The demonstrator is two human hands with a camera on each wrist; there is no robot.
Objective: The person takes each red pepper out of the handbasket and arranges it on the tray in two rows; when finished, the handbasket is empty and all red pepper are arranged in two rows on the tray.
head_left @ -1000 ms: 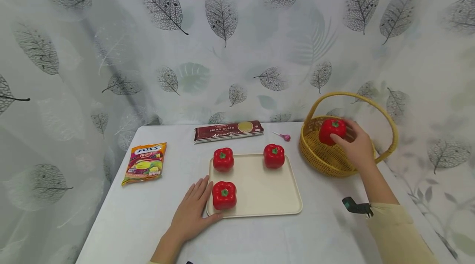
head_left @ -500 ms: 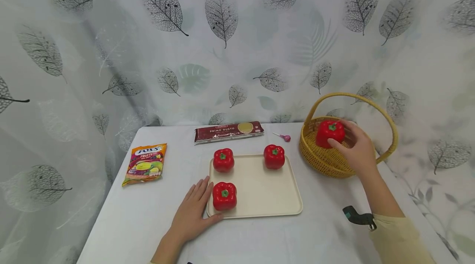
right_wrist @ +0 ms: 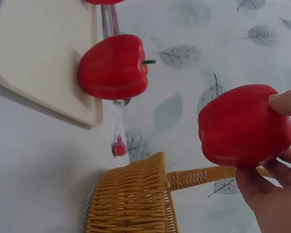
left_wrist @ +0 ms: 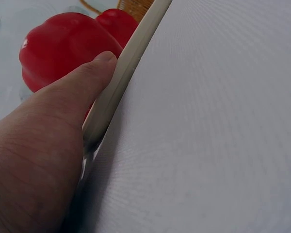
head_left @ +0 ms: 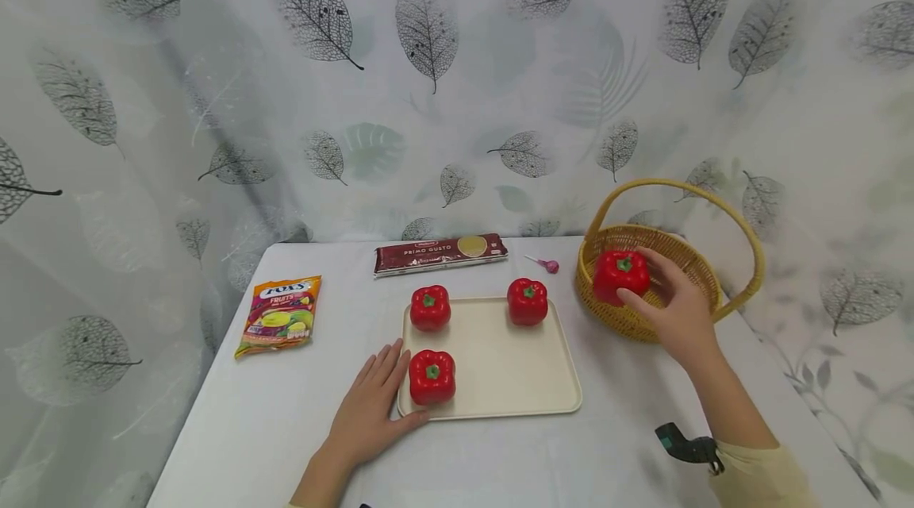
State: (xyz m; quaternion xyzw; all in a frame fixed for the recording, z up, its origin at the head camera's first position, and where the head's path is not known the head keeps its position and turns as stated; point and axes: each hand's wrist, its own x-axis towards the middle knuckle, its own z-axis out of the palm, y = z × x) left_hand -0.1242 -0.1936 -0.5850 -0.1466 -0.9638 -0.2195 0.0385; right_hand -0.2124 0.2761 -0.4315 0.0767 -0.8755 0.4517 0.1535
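Note:
My right hand [head_left: 678, 316] grips a red bell pepper [head_left: 621, 276] between thumb and fingers, over the left side of the wicker basket [head_left: 685, 254]. In the right wrist view the held pepper [right_wrist: 245, 126] hangs clear above the basket rim [right_wrist: 157, 165]. My left hand [head_left: 371, 409] lies with straight fingers along the left edge of the cream tray [head_left: 510, 365], its thumb at the tray's near rim. On the tray sit a near-left pepper [head_left: 432, 377], a far-left pepper [head_left: 430, 308] and a far-right pepper [head_left: 528, 302]. The left wrist view shows my thumb [left_wrist: 99, 70] against the tray rim [left_wrist: 128, 60].
A red wafer or pasta-like packet marked Primo Gusto [head_left: 440, 255] lies at the table's back edge. Right of it is a pink lollipop [head_left: 549, 265]. An orange Fox's candy bag [head_left: 279, 316] lies at left. The basket's tall handle [head_left: 743, 222] arches upward; a leaf-print curtain hangs behind.
My right hand has carried the pepper a little left and nearer, from over the basket's middle to its left side. The left hand has stayed still at the tray.

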